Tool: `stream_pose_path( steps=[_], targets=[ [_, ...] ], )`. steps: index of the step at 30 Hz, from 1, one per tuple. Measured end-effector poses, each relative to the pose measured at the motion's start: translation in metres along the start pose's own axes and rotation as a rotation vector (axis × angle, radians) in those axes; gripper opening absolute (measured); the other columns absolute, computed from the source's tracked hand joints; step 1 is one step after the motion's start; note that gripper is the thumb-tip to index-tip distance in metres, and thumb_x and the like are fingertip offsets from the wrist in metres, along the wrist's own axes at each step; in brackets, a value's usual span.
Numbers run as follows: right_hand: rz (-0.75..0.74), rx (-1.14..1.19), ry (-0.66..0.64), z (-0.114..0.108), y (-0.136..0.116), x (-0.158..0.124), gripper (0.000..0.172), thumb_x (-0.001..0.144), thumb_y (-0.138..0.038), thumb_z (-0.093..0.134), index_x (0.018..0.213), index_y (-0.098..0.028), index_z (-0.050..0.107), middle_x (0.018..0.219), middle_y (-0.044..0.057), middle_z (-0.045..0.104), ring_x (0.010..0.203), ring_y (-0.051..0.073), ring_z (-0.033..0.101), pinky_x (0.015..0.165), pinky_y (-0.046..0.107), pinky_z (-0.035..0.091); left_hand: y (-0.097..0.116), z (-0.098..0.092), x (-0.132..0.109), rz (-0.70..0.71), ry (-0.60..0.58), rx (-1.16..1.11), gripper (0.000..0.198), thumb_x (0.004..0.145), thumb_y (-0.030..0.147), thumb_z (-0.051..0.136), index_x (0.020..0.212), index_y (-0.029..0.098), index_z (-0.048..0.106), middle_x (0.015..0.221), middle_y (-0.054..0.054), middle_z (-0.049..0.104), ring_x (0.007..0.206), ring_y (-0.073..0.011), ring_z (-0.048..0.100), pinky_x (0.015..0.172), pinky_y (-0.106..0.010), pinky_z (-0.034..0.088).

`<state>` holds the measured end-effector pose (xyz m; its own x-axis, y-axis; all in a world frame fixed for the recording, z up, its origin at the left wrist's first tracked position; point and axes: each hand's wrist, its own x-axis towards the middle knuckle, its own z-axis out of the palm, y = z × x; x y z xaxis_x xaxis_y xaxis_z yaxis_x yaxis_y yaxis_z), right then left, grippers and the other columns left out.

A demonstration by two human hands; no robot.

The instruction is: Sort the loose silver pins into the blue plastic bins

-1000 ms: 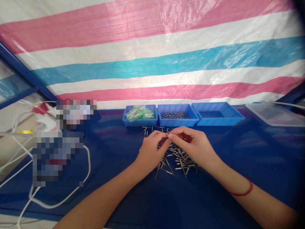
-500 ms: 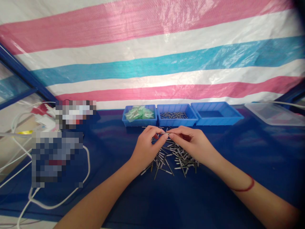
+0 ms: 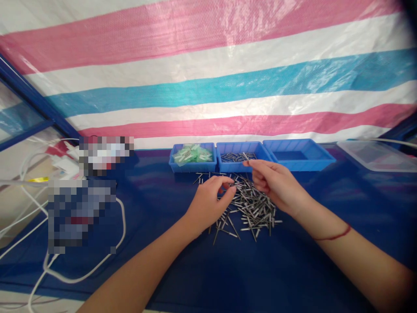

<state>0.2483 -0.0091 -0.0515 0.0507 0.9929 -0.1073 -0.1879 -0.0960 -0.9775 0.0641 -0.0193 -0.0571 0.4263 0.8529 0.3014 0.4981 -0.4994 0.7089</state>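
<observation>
My right hand (image 3: 275,182) is raised at the front edge of the middle blue bin (image 3: 243,167). Between its thumb and forefinger it pinches a small silver blind rivet (image 3: 245,156), whose lower part is covered by the fingers. My left hand (image 3: 211,198) hovers over the left part of a loose pile of blind rivets (image 3: 256,206), thumb and forefinger apart and nothing visible between them. Many small metal pieces (image 3: 233,157) lie in the middle bin.
Left of the middle bin, a blue bin (image 3: 192,168) holds green-and-white packets (image 3: 192,154). Another blue bin (image 3: 299,163) stands on the right, beside a clear plastic lid (image 3: 378,156). White cables (image 3: 122,221) and pixelated items occupy the table's left side. A striped sheet (image 3: 208,91) hangs behind.
My hands, which met over the pile, have parted. The right one has moved up and right to the middle bin with the rivet; the left has let go and stays low over the pile.
</observation>
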Motion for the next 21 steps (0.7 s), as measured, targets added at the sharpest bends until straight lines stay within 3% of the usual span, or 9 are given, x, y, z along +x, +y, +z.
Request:
stream_pose_path(
  steps=[7,14,18,21],
  targets=[
    [-0.066,-0.127,0.098,-0.015,-0.006,0.016,0.045,0.077,-0.054,0.059,0.102,-0.017,0.064,0.054,-0.007,0.031,0.042,0.007,0.024,0.037,0.023,0.017,-0.007,-0.001,0.000,0.079,-0.025,0.199,0.019,0.089,0.024,0.051,0.102,0.020,0.063,0.094,-0.004,0.067,0.089,-0.0193,0.060,0.079,-0.031,0.044],
    [-0.437,-1.129,0.121,-0.025,-0.004,0.015,0.038,0.085,-0.039,0.049,0.110,-0.019,0.068,0.058,0.000,0.060,0.052,0.016,0.053,0.054,0.029,0.038,-0.013,-0.001,0.002,0.074,-0.064,0.292,0.018,0.089,0.023,0.049,0.098,0.019,0.064,0.095,-0.004,0.067,0.089,-0.0195,0.059,0.078,-0.032,0.042],
    [-0.516,-1.425,0.151,-0.024,0.001,0.019,0.035,0.089,-0.034,0.044,0.114,-0.021,0.066,0.079,0.006,0.072,0.064,0.021,0.064,0.058,0.030,0.041,-0.010,-0.002,0.003,0.102,-0.083,0.339,0.019,0.090,0.023,0.048,0.097,0.020,0.065,0.098,-0.004,0.067,0.091,-0.0197,0.058,0.082,-0.033,0.042],
    [-0.549,-1.537,0.158,-0.024,0.002,0.021,0.035,0.092,-0.034,0.040,0.113,-0.021,0.065,0.095,0.008,0.073,0.077,0.023,0.067,0.062,0.030,0.043,-0.012,-0.013,0.008,0.132,0.036,0.454,0.024,0.091,0.022,0.046,0.106,0.020,0.064,0.108,-0.007,0.064,0.100,-0.0218,0.054,0.088,-0.035,0.040]
  ],
)
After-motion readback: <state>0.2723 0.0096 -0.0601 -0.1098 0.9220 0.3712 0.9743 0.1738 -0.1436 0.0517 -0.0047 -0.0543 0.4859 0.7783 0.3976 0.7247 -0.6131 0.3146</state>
